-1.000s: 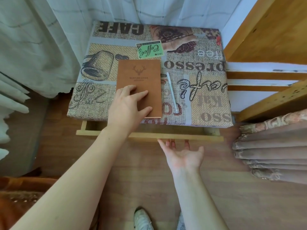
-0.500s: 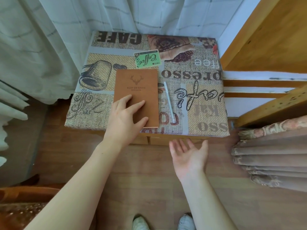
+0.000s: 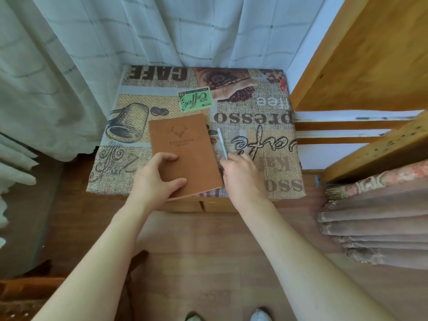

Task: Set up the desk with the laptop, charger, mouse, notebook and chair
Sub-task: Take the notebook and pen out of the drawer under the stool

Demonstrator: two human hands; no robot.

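A brown notebook [image 3: 183,149] with an embossed deer head lies on a small desk covered by a coffee-print cloth [image 3: 259,117]. My left hand [image 3: 157,177] grips the notebook's near left corner, thumb on top, and that near edge is lifted and tilted off the cloth. A white pen [image 3: 221,142] lies just right of the notebook. My right hand [image 3: 243,177] has its fingers closed over the pen's near end. Laptop, charger and mouse are not in view.
White curtains [image 3: 115,42] hang behind and left of the desk. A yellow wooden frame [image 3: 361,54] and folded brown fabric [image 3: 375,218] stand on the right. Wooden floor lies below, with my shoes [image 3: 260,315] at the bottom. A dark orange chair part [image 3: 27,295] shows bottom left.
The drawer under the desk top went from open to shut. My right hand rose from below the desk edge onto the pen. My left hand curled around the notebook's corner and tilted it.
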